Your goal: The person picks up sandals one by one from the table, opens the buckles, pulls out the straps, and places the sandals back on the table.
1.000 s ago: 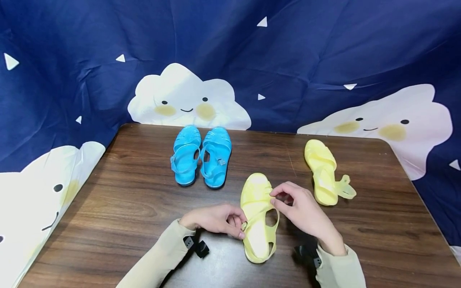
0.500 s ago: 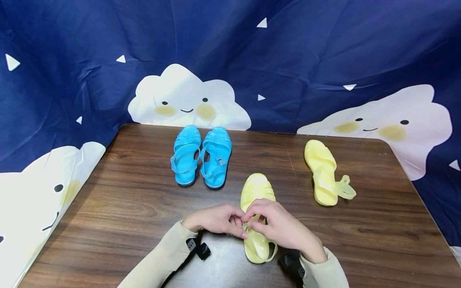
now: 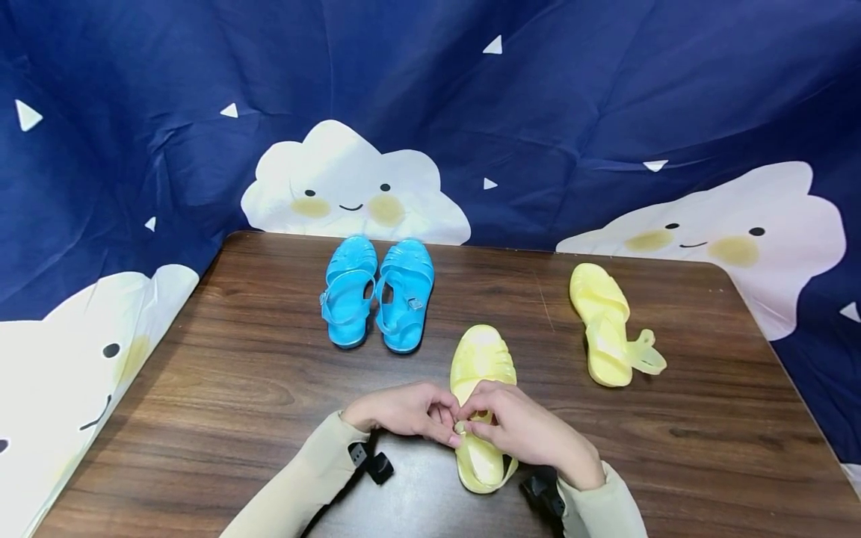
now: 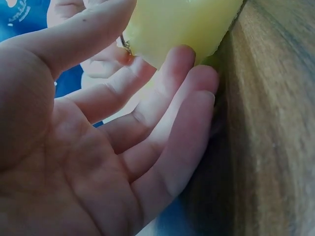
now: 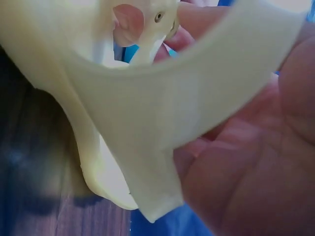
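Observation:
A yellow jelly sandal (image 3: 481,359) lies toe away from me on the table, between my hands. My left hand (image 3: 406,409) holds its left side next to the small buckle (image 3: 460,428). In the left wrist view, that hand's (image 4: 113,137) fingertips rest against the sandal's side (image 4: 182,29). Reaching over the sandal from the right, my right hand (image 3: 531,430) pinches the ankle strap at the buckle. The right wrist view shows the strap (image 5: 142,98) close up beside the right hand (image 5: 256,167), with a metal rivet (image 5: 158,17) behind. Fingers partly hide the strap's tip.
A second yellow sandal (image 3: 605,329), its strap unfastened and splayed out, lies to the right. Two blue sandals (image 3: 350,299) stand side by side at the back left. Behind the brown wooden table (image 3: 269,359) hangs a dark blue cloth (image 3: 430,67) with cloud prints.
My right hand has moved left from the sandal's right edge to the buckle, bringing the strap across. The left hand has barely moved.

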The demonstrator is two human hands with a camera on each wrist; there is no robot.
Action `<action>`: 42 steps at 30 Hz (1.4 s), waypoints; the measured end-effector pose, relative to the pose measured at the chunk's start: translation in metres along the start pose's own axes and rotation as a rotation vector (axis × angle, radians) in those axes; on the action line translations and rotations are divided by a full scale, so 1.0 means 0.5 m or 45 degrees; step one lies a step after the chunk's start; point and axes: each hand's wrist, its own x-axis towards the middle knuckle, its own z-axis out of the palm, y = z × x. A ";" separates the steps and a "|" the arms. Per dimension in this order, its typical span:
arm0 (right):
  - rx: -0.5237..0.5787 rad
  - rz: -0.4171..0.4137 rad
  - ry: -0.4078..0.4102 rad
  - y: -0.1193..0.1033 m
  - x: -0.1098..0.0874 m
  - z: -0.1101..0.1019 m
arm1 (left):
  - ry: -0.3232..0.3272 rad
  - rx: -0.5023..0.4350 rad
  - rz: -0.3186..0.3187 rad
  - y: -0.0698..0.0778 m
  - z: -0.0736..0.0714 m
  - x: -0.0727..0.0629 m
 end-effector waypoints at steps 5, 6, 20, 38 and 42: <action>-0.024 -0.024 -0.014 -0.001 -0.003 0.002 | -0.002 -0.036 -0.008 -0.004 0.001 0.001; -0.031 -0.032 -0.014 -0.001 -0.003 0.002 | -0.003 -0.041 -0.008 -0.005 0.001 0.001; -0.034 0.000 -0.030 -0.010 -0.005 0.002 | -0.046 -0.013 0.031 -0.007 -0.002 0.001; 0.164 -0.002 -0.135 0.007 0.011 0.005 | -0.086 0.007 0.061 -0.002 -0.005 0.000; 0.179 -0.003 -0.138 0.011 0.013 0.007 | -0.084 0.014 0.056 -0.002 -0.005 -0.001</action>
